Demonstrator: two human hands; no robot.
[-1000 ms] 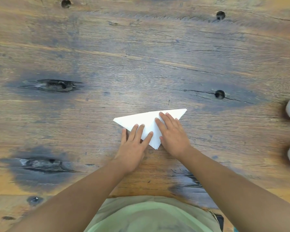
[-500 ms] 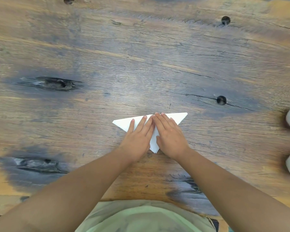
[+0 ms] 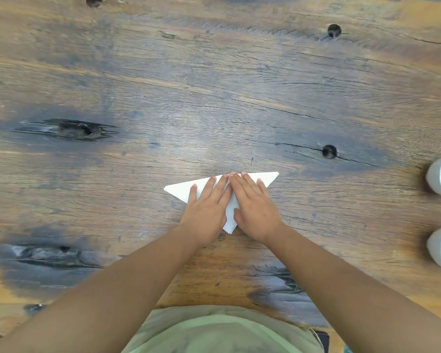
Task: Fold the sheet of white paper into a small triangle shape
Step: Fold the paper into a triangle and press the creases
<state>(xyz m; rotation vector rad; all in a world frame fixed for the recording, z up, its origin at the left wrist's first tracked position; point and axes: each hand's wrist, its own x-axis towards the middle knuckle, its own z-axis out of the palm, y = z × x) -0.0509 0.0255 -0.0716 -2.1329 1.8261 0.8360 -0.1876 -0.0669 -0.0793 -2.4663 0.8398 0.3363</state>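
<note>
Paper (image 3: 181, 191) folded into triangle, flat on wooden table (image 3: 214, 98). Left hand (image 3: 206, 210) and right hand (image 3: 255, 207) press it, fingers straight (index fingertips touching).

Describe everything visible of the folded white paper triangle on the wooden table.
The folded white paper triangle lies flat on the wooden table, long edge away from the person, point toward them. It looks thin. The left hand and right hand press its middle with straight fingers, side by side, covering most of it; its three corners show.
</note>
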